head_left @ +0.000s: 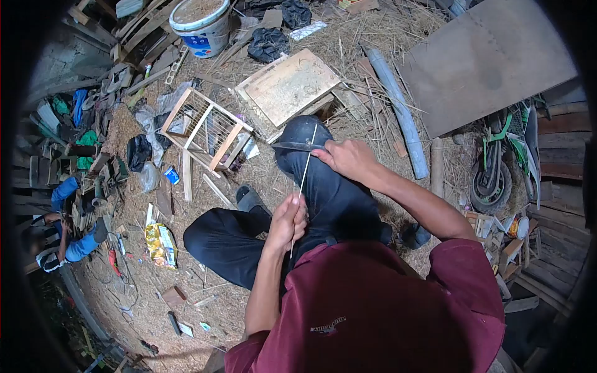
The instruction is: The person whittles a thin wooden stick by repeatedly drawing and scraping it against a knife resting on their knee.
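My left hand (287, 224) is closed round the lower part of a thin, pale bamboo stick (304, 178). The stick slants up over my right thigh to a dark pad (303, 128) on my right knee. At the knee, my right hand (349, 160) is closed, its thumb near the stick. From its fingers a narrow dark blade, apparently of a knife (291, 147), runs left across the pad, crossing the stick. The knife's handle is hidden in my palm.
A slatted wooden cage (208, 132) and a wooden box (292, 87) stand ahead. A bucket (200, 28), grey pipe (398, 112), large board (488, 62) and motorbike (497, 161) lie farther out. Another person (74, 239) sits at far left. Shavings cover the floor.
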`<state>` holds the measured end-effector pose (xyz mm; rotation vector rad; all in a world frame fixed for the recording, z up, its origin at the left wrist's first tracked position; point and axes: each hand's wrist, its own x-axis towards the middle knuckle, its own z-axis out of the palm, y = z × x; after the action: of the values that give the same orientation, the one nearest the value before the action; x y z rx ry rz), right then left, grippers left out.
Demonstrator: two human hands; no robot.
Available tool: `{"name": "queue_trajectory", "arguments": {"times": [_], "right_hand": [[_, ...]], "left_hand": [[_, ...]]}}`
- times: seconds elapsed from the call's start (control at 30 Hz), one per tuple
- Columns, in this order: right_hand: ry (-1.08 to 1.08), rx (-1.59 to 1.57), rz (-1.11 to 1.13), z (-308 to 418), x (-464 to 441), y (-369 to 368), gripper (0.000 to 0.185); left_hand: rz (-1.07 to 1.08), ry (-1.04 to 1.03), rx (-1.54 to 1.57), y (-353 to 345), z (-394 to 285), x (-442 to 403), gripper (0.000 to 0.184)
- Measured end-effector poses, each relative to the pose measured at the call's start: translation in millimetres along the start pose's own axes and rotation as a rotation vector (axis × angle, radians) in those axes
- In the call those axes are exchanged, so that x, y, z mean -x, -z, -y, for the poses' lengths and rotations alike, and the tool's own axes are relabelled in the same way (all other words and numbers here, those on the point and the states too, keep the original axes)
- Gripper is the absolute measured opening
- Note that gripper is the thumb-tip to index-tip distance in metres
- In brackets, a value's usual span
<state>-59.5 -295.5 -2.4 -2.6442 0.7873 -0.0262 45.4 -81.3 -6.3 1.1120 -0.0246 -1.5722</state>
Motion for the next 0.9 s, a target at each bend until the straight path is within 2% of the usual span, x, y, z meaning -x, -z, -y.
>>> {"name": "queue_trajectory", "arguments": {"times": [0.07, 0.17, 0.2, 0.3, 0.33, 0.4, 0.53, 0.63, 0.77, 0.9], "right_hand": [[-0.058, 0.004, 0.044, -0.5, 1.0, 5.3, 0.061], [-0.075, -0.058, -0.023, -10.7, 1.6, -0.5, 0.055], [-0.015, -0.134, -0.069, -17.9, 1.3, -4.3, 0.054], [-0.056, -0.419, -0.012, -28.7, -1.1, -8.7, 0.057], [-0.059, -0.464, -0.023, -25.6, -2.2, -6.2, 0.057], [-0.076, -0.554, -0.045, -16.9, 2.8, 1.5, 0.057], [0.026, -0.141, 0.021, -8.9, 7.8, 7.0, 0.058], [0.030, 0.009, 0.011, -6.3, 8.7, -7.4, 0.052], [0.076, -0.016, 0.002, -7.5, 6.2, -12.7, 0.056], [-0.115, -0.070, -0.021, -16.4, 1.1, -17.4, 0.056]], "left_hand": [[0.019, 0.040, 0.037, 12.4, 8.2, 23.3, 0.021], [0.064, 0.075, 0.113, 37.7, 19.1, 55.9, 0.020], [0.029, 0.072, 0.154, 40.4, 17.7, 61.1, 0.019], [0.049, 0.005, 0.206, 34.9, 5.0, 50.1, 0.019], [-0.008, 0.012, 0.157, 26.6, -1.1, 38.7, 0.019], [0.023, -0.024, 0.110, 7.9, -13.6, 13.6, 0.019], [0.086, -0.038, 0.103, -12.7, -22.1, -35.6, 0.020], [0.116, -0.035, 0.077, -8.7, -24.5, -48.6, 0.020], [0.002, -0.105, -0.137, -9.4, -17.8, -35.1, 0.024], [-0.001, -0.040, -0.123, 1.9, -2.0, -4.1, 0.024]]}}
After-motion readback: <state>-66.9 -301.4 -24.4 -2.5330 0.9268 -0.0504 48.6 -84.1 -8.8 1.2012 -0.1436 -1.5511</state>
